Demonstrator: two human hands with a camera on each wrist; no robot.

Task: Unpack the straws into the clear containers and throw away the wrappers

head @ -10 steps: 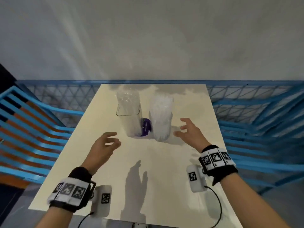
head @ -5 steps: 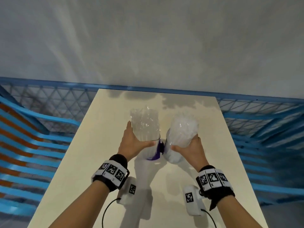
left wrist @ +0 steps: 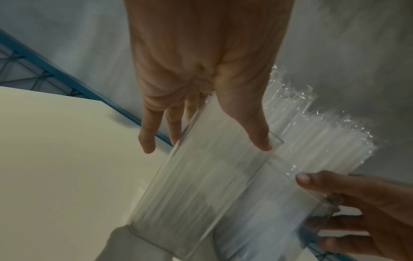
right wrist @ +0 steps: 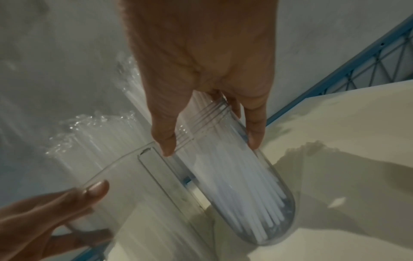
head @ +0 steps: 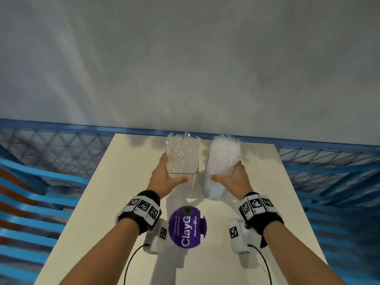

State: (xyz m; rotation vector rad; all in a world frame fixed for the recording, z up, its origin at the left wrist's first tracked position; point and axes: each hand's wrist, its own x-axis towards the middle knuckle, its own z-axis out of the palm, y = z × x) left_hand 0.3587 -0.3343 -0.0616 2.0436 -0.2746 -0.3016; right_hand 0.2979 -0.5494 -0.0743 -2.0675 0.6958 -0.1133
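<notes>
My left hand grips a square clear container that holds clear straws with crinkled wrapper at their tops. My right hand grips a round clear container full of white straws, also still wrapped at the top. Both containers seem held just above the cream table, side by side and tilted away from me. In the left wrist view my left hand has its thumb and fingers round the square container. My right hand clasps the round container near its threaded rim.
A purple round "ClayG" disc lies flat on the table between my wrists. A blue mesh railing runs along the table's far edge and both sides. A grey wall rises beyond it. Blue and orange slats show at the left.
Both hands reached forward, took hold of the two containers and raised them. The purple disc, earlier half hidden between the containers, now lies exposed on the table nearer me.
</notes>
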